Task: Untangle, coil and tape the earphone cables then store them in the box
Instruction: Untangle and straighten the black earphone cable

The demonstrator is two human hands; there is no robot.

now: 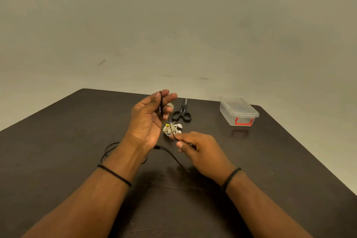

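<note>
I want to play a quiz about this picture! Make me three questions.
1. True or false: the clear box has its lid on.
2. Which hand pinches the black cable lower down? A) left hand B) right hand
3. Fill in: the white earphones lie in a bundle just in front of the black ______.

Key: 1 true; 2 B; 3 scissors.
</note>
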